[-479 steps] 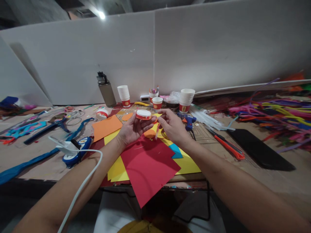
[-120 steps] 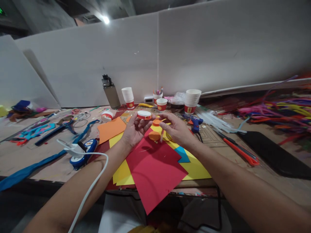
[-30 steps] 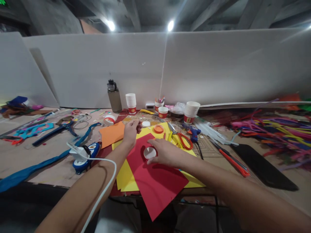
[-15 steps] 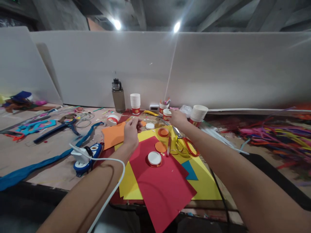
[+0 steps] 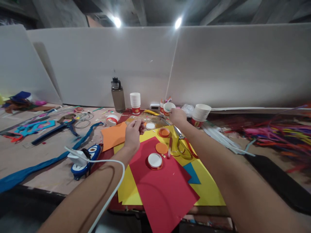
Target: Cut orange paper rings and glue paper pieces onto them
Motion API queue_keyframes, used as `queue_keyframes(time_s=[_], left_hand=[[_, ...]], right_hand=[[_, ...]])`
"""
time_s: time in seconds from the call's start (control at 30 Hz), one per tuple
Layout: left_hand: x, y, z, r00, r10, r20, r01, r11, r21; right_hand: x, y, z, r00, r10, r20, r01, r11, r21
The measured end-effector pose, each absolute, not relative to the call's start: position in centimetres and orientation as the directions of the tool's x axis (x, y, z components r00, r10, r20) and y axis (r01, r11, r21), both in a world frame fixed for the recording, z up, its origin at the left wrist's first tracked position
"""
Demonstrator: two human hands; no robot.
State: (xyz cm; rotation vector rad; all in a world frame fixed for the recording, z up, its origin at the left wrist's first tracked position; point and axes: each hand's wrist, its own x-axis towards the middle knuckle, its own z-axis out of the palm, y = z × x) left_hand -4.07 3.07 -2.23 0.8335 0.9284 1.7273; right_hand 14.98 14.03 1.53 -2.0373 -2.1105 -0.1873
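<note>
My right hand [image 5: 178, 117] reaches to the back of the table, its fingers closed on the rim of a paper cup [image 5: 169, 108], which tilts with its opening toward me. My left hand [image 5: 135, 128] hovers over the edge of the orange paper [image 5: 113, 136], fingers curled together; what they hold, if anything, is too small to tell. Between my arms, red paper [image 5: 165, 191] lies on yellow paper [image 5: 211, 191]. On the red sheet are a white-topped cup base [image 5: 155, 160] and an orange disc [image 5: 161, 148]. Scissors [image 5: 179, 132] lie below my right hand.
A bottle [image 5: 118, 99], two cup stacks [image 5: 135, 103] [image 5: 201, 115] and a tipped cup [image 5: 112, 120] stand or lie at the back. On the left are a power strip [image 5: 85, 161] and a glue gun [image 5: 57, 131]. A white cable [image 5: 120, 165] crosses my left forearm. Pipe cleaners [image 5: 274, 136] lie right.
The cup at my right hand has tipped, so its opening now faces me more. My left hand has shifted slightly right. The whole view has moved a little.
</note>
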Motion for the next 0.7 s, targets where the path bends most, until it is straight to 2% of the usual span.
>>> queue_keyframes(time_s=[0.07, 0.23, 0.33, 0.4, 0.47, 0.53, 0.63, 0.7], left_hand=[[-3.9, 3.1, -2.5, -0.268, 0.952, 0.146, -0.351, -0.237, 0.906], [-3.5, 2.5, -3.3, -0.225, 0.930, 0.290, -0.023, -0.303, 0.953], [-3.4, 1.9, -3.3, -0.105, 0.894, 0.436, 0.111, -0.426, 0.898], [-3.3, 1.5, -3.1, 0.017, 0.827, 0.563, 0.174, -0.557, 0.812], [-3.2, 1.2, -2.8, 0.120, 0.736, 0.666, 0.189, -0.675, 0.713], [-3.0, 0.9, -2.6, 0.156, 0.687, 0.710, 0.156, -0.727, 0.669], [-2.6, 0.6, -2.4, 0.088, 0.752, 0.653, 0.054, -0.659, 0.750], [-2.4, 0.6, -2.4, -0.005, 0.854, 0.521, -0.083, -0.519, 0.851]], right_hand=[[15.2, 12.2, 2.2, -0.110, 0.944, 0.310, 0.992, 0.126, -0.032], [15.9, 5.8, 2.9, -0.302, 0.853, 0.426, 0.946, 0.323, 0.022], [16.1, 1.9, 2.5, -0.430, 0.745, 0.510, 0.880, 0.472, 0.053], [16.0, -0.4, 2.2, -0.483, 0.673, 0.560, 0.833, 0.551, 0.056], [15.8, -2.3, 1.8, -0.517, 0.636, 0.573, 0.796, 0.603, 0.050], [15.4, -3.5, 1.3, -0.532, 0.619, 0.578, 0.772, 0.634, 0.031], [15.3, -4.4, 0.1, -0.520, 0.613, 0.595, 0.719, 0.690, -0.083], [15.6, -4.5, -0.6, -0.506, 0.606, 0.614, 0.671, 0.724, -0.161]])
